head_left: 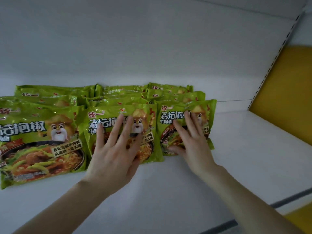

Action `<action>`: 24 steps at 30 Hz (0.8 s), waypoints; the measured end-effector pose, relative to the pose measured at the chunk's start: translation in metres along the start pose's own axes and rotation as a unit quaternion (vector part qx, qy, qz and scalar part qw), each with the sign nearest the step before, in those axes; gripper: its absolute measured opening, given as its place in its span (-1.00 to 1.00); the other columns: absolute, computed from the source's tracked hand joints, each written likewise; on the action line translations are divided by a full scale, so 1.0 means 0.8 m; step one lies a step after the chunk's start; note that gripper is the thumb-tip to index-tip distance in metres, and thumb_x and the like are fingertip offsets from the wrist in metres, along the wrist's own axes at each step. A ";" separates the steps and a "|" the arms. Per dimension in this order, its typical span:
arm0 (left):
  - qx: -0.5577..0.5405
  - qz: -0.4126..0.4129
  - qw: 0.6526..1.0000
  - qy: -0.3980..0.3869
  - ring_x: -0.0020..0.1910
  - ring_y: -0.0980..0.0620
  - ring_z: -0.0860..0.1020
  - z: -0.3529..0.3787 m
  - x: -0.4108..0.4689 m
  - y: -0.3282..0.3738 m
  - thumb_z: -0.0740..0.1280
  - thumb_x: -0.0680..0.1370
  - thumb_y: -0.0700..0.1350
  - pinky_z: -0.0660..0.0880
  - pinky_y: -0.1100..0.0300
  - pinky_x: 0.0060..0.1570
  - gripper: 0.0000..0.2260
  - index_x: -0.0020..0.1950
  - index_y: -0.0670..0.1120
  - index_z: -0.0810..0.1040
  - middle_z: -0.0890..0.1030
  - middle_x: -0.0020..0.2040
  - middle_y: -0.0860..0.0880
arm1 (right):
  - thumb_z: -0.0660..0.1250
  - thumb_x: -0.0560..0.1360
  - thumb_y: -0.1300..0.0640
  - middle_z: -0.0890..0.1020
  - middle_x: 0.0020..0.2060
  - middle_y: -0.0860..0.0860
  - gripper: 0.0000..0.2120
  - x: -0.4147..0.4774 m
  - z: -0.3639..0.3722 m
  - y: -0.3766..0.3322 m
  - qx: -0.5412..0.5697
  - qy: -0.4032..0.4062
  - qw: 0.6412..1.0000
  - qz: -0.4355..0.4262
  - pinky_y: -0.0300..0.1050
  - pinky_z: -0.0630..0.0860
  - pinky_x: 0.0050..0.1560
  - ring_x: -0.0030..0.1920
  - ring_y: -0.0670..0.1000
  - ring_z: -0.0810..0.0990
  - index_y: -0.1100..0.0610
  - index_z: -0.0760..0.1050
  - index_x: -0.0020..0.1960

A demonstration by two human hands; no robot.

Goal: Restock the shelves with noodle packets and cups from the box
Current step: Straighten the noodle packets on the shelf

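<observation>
Right now both hands are flat and hold nothing: my left hand (116, 149) lies with its fingers straight and spread on the middle packet (150, 146), and my right hand (190, 142) lies with straight fingers on the right packet (167, 130), just to the right of the middle packet, its thumb at that packet's near edge. All the green noodle packets I can see are on the white shelf (168, 186), in three shingled rows. The left packet (42, 146), to the left of the middle packet, sits nearer the front than it does. No cups and no box are in view. My worry from here is sliding. These are slick film bags lying on more slick film bags, and a flat palm has only friction to steer with. I judge that a push toward the back could skate the top bag over the ones beneath it and fan the row out instead of squaring it. The right packet looks turned a little against the middle packet. Beyond it to the right the shelf is bare as far as the slotted upright (270, 65) and the yellow panel (283, 92), so nothing there would stop a bag that squirts sideways. If the two hands press unevenly, the two rows could twist into each other and overlap at the seam. Pressing hard to gain purchase is the other trap, since I expect the noodle blocks inside to crack. How many bags lie under each front one I cannot tell.
</observation>
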State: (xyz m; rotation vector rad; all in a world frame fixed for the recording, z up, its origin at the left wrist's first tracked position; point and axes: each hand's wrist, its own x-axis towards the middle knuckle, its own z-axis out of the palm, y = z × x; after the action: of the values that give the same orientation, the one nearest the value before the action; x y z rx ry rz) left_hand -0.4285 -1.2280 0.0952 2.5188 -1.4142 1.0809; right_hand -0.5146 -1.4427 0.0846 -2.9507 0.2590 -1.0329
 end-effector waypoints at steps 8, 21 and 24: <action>0.013 0.053 0.998 -0.018 0.46 -0.22 0.10 0.029 0.053 0.032 0.08 0.47 0.15 0.00 -0.42 0.22 -0.49 0.42 0.08 0.29 0.22 0.46 -0.25 | 0.29 0.46 -0.17 0.13 0.50 0.01 -0.30 0.043 -0.057 0.025 0.239 0.127 0.942 0.199 -0.16 0.06 0.42 0.50 -0.05 0.05 0.08 0.14 0.48; 0.017 0.075 0.997 0.011 0.45 -0.25 0.13 0.042 0.057 0.027 0.09 0.48 0.15 0.05 -0.42 0.23 -0.47 0.45 0.10 0.22 0.23 0.44 -0.25 | 0.24 0.46 -0.20 0.49 0.07 -0.07 -0.23 0.124 -0.030 0.061 0.480 -0.041 0.825 0.297 -0.19 0.39 0.09 0.16 -0.03 0.48 0.07 0.00 0.51; 0.009 0.070 0.998 0.006 0.44 -0.26 0.13 0.041 0.056 0.028 0.10 0.48 0.15 0.02 -0.42 0.23 -0.49 0.43 0.08 0.28 0.26 0.43 -0.27 | 0.27 0.42 -0.22 0.46 0.26 0.02 -0.25 0.122 -0.023 0.061 0.486 -0.022 0.826 0.283 -0.05 0.32 0.31 0.26 0.00 0.42 0.06 0.10 0.48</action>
State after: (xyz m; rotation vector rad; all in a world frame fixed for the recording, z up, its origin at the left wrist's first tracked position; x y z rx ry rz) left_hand -0.4132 -1.2857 0.0911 2.4541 -1.6047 1.1327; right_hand -0.4583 -1.5051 0.1563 -1.7952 0.4115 -0.6882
